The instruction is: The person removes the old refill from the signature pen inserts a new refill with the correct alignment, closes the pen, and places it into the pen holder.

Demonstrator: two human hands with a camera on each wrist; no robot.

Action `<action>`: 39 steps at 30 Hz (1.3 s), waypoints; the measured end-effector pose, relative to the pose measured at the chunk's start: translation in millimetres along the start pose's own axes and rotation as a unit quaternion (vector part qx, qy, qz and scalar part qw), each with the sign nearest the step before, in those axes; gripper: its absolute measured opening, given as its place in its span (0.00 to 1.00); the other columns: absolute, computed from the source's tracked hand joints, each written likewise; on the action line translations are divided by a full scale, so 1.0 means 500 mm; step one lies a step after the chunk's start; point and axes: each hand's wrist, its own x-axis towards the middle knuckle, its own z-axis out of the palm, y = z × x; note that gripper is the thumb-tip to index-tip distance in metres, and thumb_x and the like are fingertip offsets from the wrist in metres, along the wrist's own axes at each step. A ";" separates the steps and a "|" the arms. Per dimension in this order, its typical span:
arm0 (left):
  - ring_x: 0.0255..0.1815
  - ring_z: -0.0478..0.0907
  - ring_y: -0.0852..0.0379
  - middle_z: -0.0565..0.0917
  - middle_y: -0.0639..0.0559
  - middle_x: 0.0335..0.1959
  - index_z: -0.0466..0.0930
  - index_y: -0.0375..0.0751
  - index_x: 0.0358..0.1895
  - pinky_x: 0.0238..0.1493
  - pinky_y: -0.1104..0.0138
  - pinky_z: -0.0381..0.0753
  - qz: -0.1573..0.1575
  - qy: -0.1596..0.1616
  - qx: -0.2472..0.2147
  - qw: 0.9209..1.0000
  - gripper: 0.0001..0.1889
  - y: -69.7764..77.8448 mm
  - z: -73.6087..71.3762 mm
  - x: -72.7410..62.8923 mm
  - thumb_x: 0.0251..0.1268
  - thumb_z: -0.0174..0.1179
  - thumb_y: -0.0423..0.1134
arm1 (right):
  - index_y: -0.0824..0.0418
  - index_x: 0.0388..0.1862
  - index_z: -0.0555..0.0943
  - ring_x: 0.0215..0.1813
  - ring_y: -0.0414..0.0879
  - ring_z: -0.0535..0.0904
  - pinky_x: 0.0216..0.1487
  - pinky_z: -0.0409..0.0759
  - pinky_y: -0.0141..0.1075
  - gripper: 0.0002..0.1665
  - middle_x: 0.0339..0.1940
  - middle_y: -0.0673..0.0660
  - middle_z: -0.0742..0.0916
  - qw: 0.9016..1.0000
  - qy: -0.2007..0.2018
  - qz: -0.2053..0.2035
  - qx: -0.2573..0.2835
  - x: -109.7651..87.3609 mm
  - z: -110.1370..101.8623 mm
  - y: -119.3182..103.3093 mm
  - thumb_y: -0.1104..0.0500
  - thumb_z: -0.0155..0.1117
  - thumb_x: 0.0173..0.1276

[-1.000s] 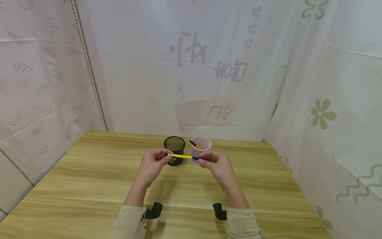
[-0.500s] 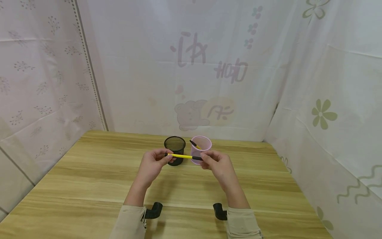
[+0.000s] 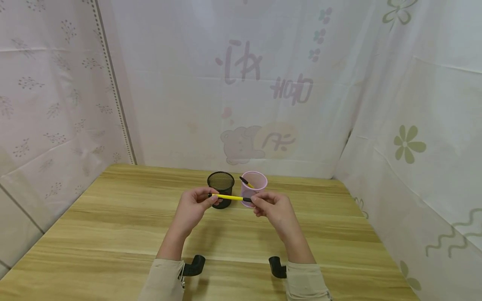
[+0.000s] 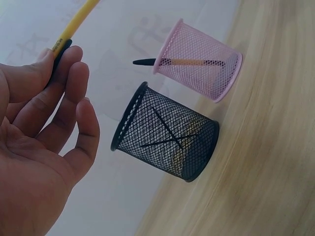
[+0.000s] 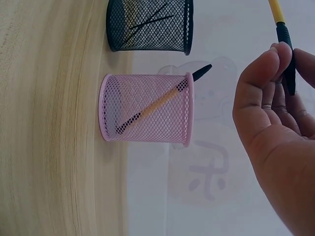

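Yellow pen point(image 3: 229, 197) is held in midair, approx. lower centre of the head frame, gripped at both ends. Biggest 1st: pale backdrop point(image 3: 180, 92) fills the upper frame; wood-grain table point(image 3: 113, 225) spans the lower part, prob. there as a plain, flat work surface. L hand point(image 3: 193, 205) & R hand point(image 3: 276, 209) come up from the bottom edge, 1 per pen end: L thumb & fingers pinch near the left end, R thumb & index pinch the black right end, other R fingers curled below. Likely reason for the 2-ended grip: keeps the pen near level & steady. Black mesh cup point(image 4: 133, 123) & pink mesh cup point(image 5: 162, 123) stand upright side by side w/ a small gap, mid-frame just beyond the hands in the head view, prob. so either's an easy reach. 2nd pen point(image 4: 142, 62) leans in the pink cup, black tip past the rim, presumably b/c the cup's wider than the pen. Can't tell if the black cup has anything in it. Vs. 0.5 s ago: R fingertips sit a touch further left, covering more of the black end; L hand, yellow pen, cups & 2nd pen look approx. unchanged.
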 end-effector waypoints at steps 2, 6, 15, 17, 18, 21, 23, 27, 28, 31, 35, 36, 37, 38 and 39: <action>0.50 0.90 0.44 0.93 0.40 0.44 0.89 0.37 0.49 0.65 0.54 0.86 0.001 0.000 0.000 1.000 0.06 0.000 0.000 -0.001 0.75 0.65 0.32 | 0.70 0.48 0.86 0.36 0.43 0.84 0.43 0.88 0.32 0.11 0.33 0.51 0.90 1.000 0.002 -0.002 -0.002 0.000 0.000 0.000 0.61 0.70 0.76; 0.50 0.89 0.44 0.92 0.35 0.46 0.89 0.37 0.48 0.65 0.54 0.85 -0.001 0.000 -0.001 1.000 0.06 0.001 0.000 -0.001 0.76 0.65 0.32 | 0.69 0.47 0.86 0.38 0.44 0.85 0.44 0.87 0.32 0.10 0.35 0.53 0.90 1.000 0.003 -0.006 -0.007 -0.001 0.000 -0.001 0.62 0.72 0.74; 0.48 0.90 0.49 0.93 0.42 0.43 0.89 0.37 0.49 0.65 0.54 0.85 -0.005 0.004 0.002 1.000 0.06 0.000 -0.001 -0.001 0.75 0.66 0.32 | 0.67 0.48 0.87 0.44 0.46 0.86 0.52 0.87 0.37 0.10 0.46 0.59 0.90 1.000 -0.001 -0.014 -0.028 -0.006 -0.002 -0.005 0.64 0.72 0.71; 0.49 0.90 0.48 0.93 0.43 0.43 0.89 0.38 0.49 0.65 0.54 0.85 -0.005 0.004 0.003 1.000 0.06 0.000 -0.001 -0.001 0.75 0.66 0.32 | 0.67 0.48 0.87 0.45 0.46 0.86 0.54 0.87 0.38 0.10 0.47 0.59 0.90 0.999 -0.002 -0.013 -0.029 -0.007 -0.002 -0.005 0.65 0.72 0.71; 0.49 0.90 0.48 0.93 0.43 0.43 0.89 0.38 0.49 0.65 0.54 0.85 -0.005 0.004 0.003 1.000 0.06 0.000 -0.001 -0.001 0.75 0.66 0.33 | 0.66 0.48 0.87 0.46 0.45 0.85 0.55 0.86 0.39 0.10 0.48 0.60 0.90 0.999 -0.001 -0.012 -0.030 -0.007 -0.002 -0.005 0.66 0.72 0.70; 0.49 0.90 0.48 0.93 0.44 0.43 0.89 0.38 0.49 0.65 0.54 0.86 -0.004 0.005 0.006 1.000 0.06 -0.001 -0.001 0.001 0.76 0.66 0.33 | 0.66 0.48 0.87 0.47 0.44 0.85 0.55 0.86 0.39 0.10 0.49 0.60 0.90 0.999 -0.001 -0.011 -0.030 -0.006 -0.002 -0.006 0.66 0.72 0.70; 0.49 0.90 0.49 0.93 0.44 0.43 0.89 0.39 0.50 0.65 0.54 0.86 -0.004 0.006 0.008 1.000 0.07 -0.002 -0.001 0.002 0.75 0.66 0.33 | 0.66 0.49 0.87 0.47 0.44 0.85 0.55 0.85 0.38 0.11 0.49 0.59 0.90 1.000 -0.001 -0.011 -0.030 -0.006 -0.003 -0.006 0.65 0.73 0.69; 0.46 0.90 0.53 0.93 0.44 0.43 0.90 0.39 0.50 0.64 0.54 0.86 -0.005 0.008 0.012 1.000 0.07 -0.002 -0.002 0.003 0.76 0.66 0.34 | 0.66 0.53 0.86 0.46 0.46 0.86 0.55 0.87 0.37 0.14 0.47 0.57 0.90 1.000 -0.001 -0.013 -0.029 -0.006 -0.004 -0.005 0.61 0.72 0.72; 0.46 0.90 0.54 0.93 0.44 0.43 0.90 0.39 0.50 0.64 0.54 0.86 -0.005 0.008 0.012 1.000 0.07 -0.002 -0.003 0.003 0.76 0.66 0.34 | 0.66 0.53 0.86 0.45 0.46 0.86 0.55 0.87 0.37 0.14 0.45 0.56 0.90 1.000 0.000 -0.013 -0.027 -0.006 -0.004 -0.005 0.60 0.72 0.73; 0.46 0.90 0.55 0.93 0.44 0.44 0.90 0.39 0.50 0.65 0.53 0.86 -0.003 0.006 0.010 1.000 0.07 -0.002 -0.004 0.004 0.76 0.66 0.34 | 0.68 0.55 0.86 0.45 0.46 0.87 0.54 0.89 0.39 0.16 0.42 0.55 0.90 1.000 0.001 -0.011 -0.021 -0.004 -0.004 -0.005 0.58 0.71 0.76; 0.47 0.90 0.53 0.93 0.43 0.44 0.89 0.38 0.49 0.65 0.50 0.85 0.002 0.003 0.007 1.000 0.07 -0.002 -0.006 0.006 0.76 0.66 0.34 | 0.69 0.56 0.85 0.42 0.46 0.87 0.51 0.90 0.38 0.17 0.42 0.56 0.90 1.000 0.003 -0.004 -0.008 0.000 -0.004 -0.005 0.58 0.68 0.78; 0.48 0.90 0.52 0.93 0.43 0.44 0.89 0.38 0.49 0.65 0.51 0.86 0.002 0.003 0.007 1.000 0.07 -0.002 -0.006 0.006 0.76 0.66 0.34 | 0.69 0.56 0.85 0.41 0.46 0.87 0.50 0.90 0.38 0.17 0.42 0.58 0.90 1.000 0.004 -0.002 -0.005 0.001 -0.003 -0.004 0.57 0.67 0.79; 0.48 0.90 0.50 0.93 0.42 0.44 0.89 0.38 0.49 0.64 0.52 0.86 0.001 0.004 0.008 1.000 0.07 -0.002 -0.006 0.006 0.76 0.66 0.34 | 0.70 0.56 0.85 0.40 0.45 0.86 0.48 0.91 0.37 0.17 0.42 0.59 0.90 1.000 0.005 0.001 -0.002 0.001 -0.003 -0.003 0.57 0.67 0.80; 0.49 0.90 0.49 0.93 0.42 0.45 0.89 0.38 0.49 0.63 0.53 0.87 0.001 0.004 0.009 1.000 0.07 -0.001 -0.006 0.007 0.76 0.66 0.34 | 0.70 0.57 0.85 0.39 0.45 0.86 0.47 0.91 0.36 0.18 0.41 0.60 0.90 1.000 0.005 0.003 0.001 0.002 -0.003 -0.002 0.57 0.66 0.80; 0.49 0.90 0.49 0.93 0.42 0.45 0.89 0.39 0.49 0.62 0.55 0.87 -0.001 0.005 0.011 1.000 0.06 -0.001 -0.006 0.007 0.76 0.66 0.34 | 0.70 0.57 0.85 0.38 0.45 0.86 0.46 0.91 0.36 0.18 0.40 0.60 0.90 1.000 0.005 0.005 0.004 0.003 -0.003 -0.001 0.56 0.66 0.80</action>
